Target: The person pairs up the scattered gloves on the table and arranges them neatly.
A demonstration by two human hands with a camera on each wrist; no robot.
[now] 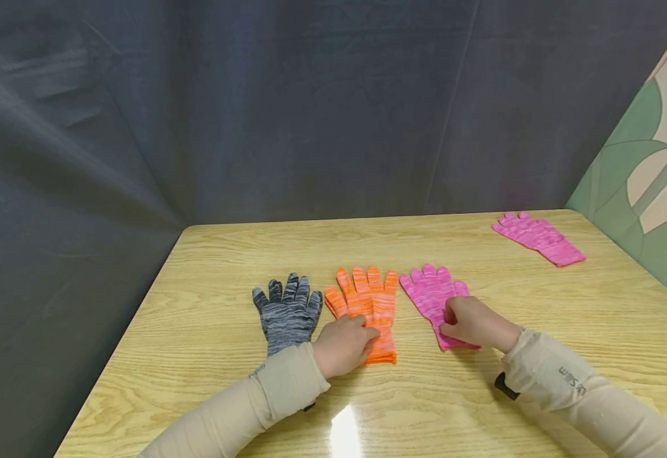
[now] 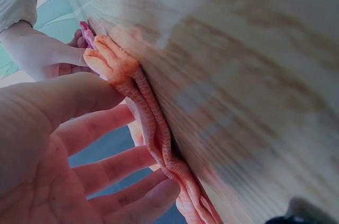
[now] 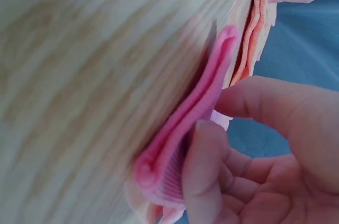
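A pair of orange knit gloves (image 1: 385,312) lies overlapped, fingers pointing away, in the middle of the head view. My left hand (image 1: 344,343) rests on them near the cuffs; in the left wrist view its fingers (image 2: 114,168) are extended, tips against the orange fabric (image 2: 143,99). Just right of them lies a pink knit glove (image 1: 432,292). My right hand (image 1: 476,323) pinches it near the cuff (image 3: 177,128) between thumb and curled index finger, as the right wrist view shows. A grey-black knit glove (image 1: 289,318) lies left of the orange pair, its cuff hidden behind my left forearm.
Another pink glove (image 1: 542,238) lies at the table's far right corner. The wooden table (image 1: 213,267) ends at a dark curtain (image 1: 322,114) behind and on the left. A wall with painted leaves (image 1: 631,165) stands at the right.
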